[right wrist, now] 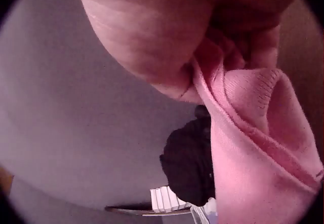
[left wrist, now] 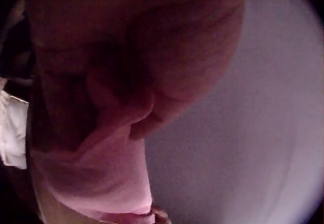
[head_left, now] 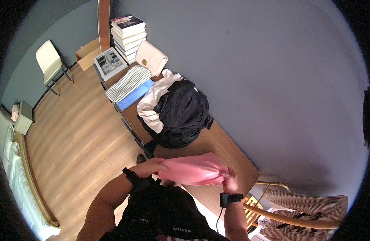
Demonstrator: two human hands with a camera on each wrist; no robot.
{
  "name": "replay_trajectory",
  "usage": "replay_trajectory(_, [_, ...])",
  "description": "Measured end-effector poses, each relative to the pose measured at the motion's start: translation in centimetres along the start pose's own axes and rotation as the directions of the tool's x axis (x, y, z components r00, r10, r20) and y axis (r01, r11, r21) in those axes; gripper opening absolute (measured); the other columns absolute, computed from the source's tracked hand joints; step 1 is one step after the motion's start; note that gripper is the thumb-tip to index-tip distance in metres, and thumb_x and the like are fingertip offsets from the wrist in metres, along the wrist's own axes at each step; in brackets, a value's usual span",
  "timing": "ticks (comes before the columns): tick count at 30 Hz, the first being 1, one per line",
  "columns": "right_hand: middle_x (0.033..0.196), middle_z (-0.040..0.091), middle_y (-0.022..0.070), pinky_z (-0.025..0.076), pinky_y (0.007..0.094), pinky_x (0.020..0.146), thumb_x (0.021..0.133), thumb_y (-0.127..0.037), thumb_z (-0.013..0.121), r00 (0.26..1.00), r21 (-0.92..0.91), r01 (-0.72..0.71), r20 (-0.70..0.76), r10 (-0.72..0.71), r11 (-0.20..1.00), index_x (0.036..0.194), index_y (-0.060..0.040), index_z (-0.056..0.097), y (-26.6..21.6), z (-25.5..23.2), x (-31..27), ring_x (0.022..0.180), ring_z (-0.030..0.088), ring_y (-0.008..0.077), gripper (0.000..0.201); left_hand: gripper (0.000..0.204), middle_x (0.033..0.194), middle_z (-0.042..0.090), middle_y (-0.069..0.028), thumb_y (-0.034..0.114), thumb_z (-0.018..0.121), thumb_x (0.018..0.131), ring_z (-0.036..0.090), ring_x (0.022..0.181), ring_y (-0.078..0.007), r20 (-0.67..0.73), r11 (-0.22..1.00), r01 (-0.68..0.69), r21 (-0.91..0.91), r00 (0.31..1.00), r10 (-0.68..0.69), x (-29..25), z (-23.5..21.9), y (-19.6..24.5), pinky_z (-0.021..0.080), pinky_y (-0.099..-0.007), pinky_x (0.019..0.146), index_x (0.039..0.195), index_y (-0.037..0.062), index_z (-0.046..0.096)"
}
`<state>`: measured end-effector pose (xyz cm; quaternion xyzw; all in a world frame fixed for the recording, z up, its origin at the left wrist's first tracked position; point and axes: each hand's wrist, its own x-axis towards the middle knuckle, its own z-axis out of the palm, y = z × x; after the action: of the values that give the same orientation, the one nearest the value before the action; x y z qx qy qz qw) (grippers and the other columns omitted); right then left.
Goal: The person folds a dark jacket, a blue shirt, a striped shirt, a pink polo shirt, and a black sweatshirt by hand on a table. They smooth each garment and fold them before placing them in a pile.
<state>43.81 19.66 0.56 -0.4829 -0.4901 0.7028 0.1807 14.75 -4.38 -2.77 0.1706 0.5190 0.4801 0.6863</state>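
Observation:
A pink garment [head_left: 193,169] is stretched between my two hands, over the near part of the brown cabinet top [head_left: 229,146]. My left hand [head_left: 153,166] grips its left end, thumb on top. My right hand [head_left: 231,181] holds the opposite end, where the fabric bunches into creases. In the right wrist view, a fold of the pink cloth [right wrist: 263,148] runs up into the curled fingers, and a stitched seam shows. The left wrist view is dark; there the cloth [left wrist: 101,183] is gathered in the hand. Beyond it lies a heap of black clothing [head_left: 183,112].
A white garment [head_left: 146,110] lies against the black heap. Farther along are folded striped cloth [head_left: 130,82], blue cloth [head_left: 136,95], a pale handbag [head_left: 151,58], a divided box [head_left: 109,63] and stacked books [head_left: 128,36]. A striped chair [head_left: 305,205] stands at right, a bed [head_left: 26,180] at left.

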Motion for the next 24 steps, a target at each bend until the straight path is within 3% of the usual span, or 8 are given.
replay_trajectory(6, [0.094,0.066,0.0016,0.049,0.0253,0.078,0.085,0.0,0.063,0.991,0.17,0.13,-0.039,-0.126,0.977,0.107,-0.0014,0.06,-3.1,-0.1,-2.4,0.085,0.062,0.0131,0.022,0.033,0.102,0.065,-0.0019,0.022,0.069,0.088,0.061,0.094,-0.0142,-0.03,0.999,0.033,-0.006,0.999,-0.033,1.7,1.2,-0.3,0.049,-0.03,0.086,0.114,0.0048,0.063])
replay_trajectory(11, [0.094,0.065,0.0008,0.049,0.0238,0.071,0.091,0.002,0.059,0.904,-0.061,0.418,-0.07,-0.422,0.906,0.107,-0.0019,0.059,-9.8,-0.8,-4.2,0.081,0.058,0.0073,0.016,0.05,0.13,0.061,-0.0134,0.02,0.068,0.088,0.056,0.121,-0.0214,-0.064,0.969,-0.089,0.23,0.992,0.106,6.5,3.5,-2.9,0.041,-0.0331,0.106,0.131,-0.0004,0.054])
replay_trajectory(13, [0.094,0.066,0.0025,0.049,0.0242,0.072,0.09,0.005,0.059,0.947,-0.185,0.316,-0.006,-0.323,0.93,0.108,-0.0017,0.059,-13.9,0.2,-7.4,0.082,0.058,0.0073,0.018,0.053,0.139,0.055,-0.0165,0.02,0.066,0.09,0.049,0.131,-0.0224,-0.026,0.961,-0.044,0.274,0.998,0.053,6.5,4.6,-1.7,0.037,-0.0336,0.109,0.136,-0.0025,0.049])
replay_trajectory(15, [0.098,0.067,0.0047,0.05,0.0252,0.073,0.086,0.009,0.059,0.877,-0.266,0.473,0.05,-0.478,0.84,0.108,-0.0023,0.059,-13.6,0.9,-8.0,0.085,0.061,0.0109,0.024,0.047,0.133,0.06,-0.0129,0.02,0.063,0.093,0.054,0.124,-0.0204,0.045,0.977,-0.059,0.206,0.998,0.051,6.7,5.2,-1.5,0.04,-0.0332,0.106,0.134,-0.0011,0.052])
replay_trajectory(16, [0.102,0.067,0.0071,0.052,0.0292,0.075,0.079,0.012,0.06,0.758,-0.47,0.617,0.136,-0.638,0.632,0.109,-0.0024,0.059,-12.7,0.9,-6.8,0.085,0.065,0.0177,0.033,0.047,0.133,0.06,-0.0129,0.02,0.063,0.093,0.054,0.124,-0.0204,0.057,0.975,-0.054,0.214,0.997,0.043,6.6,5.5,-1.2,0.04,-0.0332,0.106,0.134,-0.0011,0.052])
replay_trajectory(17, [0.106,0.067,0.0126,0.054,0.0355,0.077,0.074,0.012,0.06,0.54,-0.693,0.692,0.31,-0.783,0.203,0.108,-0.0034,0.06,-12.1,0.6,-6.2,0.09,0.067,0.0272,0.038,0.045,0.129,0.062,-0.0109,0.02,0.062,0.094,0.056,0.12,-0.0183,0.053,0.986,-0.004,0.169,0.999,-0.005,6.4,5.7,-1.0,0.042,-0.0322,0.103,0.133,-0.0003,0.053])
replay_trajectory(21, [0.113,0.064,0.0191,0.055,0.0436,0.083,0.081,-0.005,0.064,0.734,-0.815,0.561,0.409,-0.543,0.144,0.115,-0.0026,0.06,-4.6,2.7,-4.9,0.105,0.063,0.0354,0.034,0.033,0.114,0.067,-0.0043,0.02,0.06,0.096,0.061,0.103,-0.0117,-0.046,1.0,0.015,-0.017,0.999,-0.016,5.5,5.6,-2.1,0.047,-0.0271,0.092,0.124,0.0023,0.059])
replay_trajectory(24, [0.119,0.062,0.0184,0.053,0.0441,0.086,0.087,-0.018,0.066,0.686,-0.743,0.661,0.545,-0.482,0.101,0.12,-0.0027,0.058,4.4,5.0,-4.8,0.108,0.062,0.035,0.038,0.027,0.105,0.066,-0.0027,0.021,0.061,0.095,0.061,0.094,-0.0113,-0.18,1.0,0.011,-0.027,0.984,-0.015,5.3,3.5,-5.6,0.049,-0.0262,0.084,0.115,0.0025,0.062])
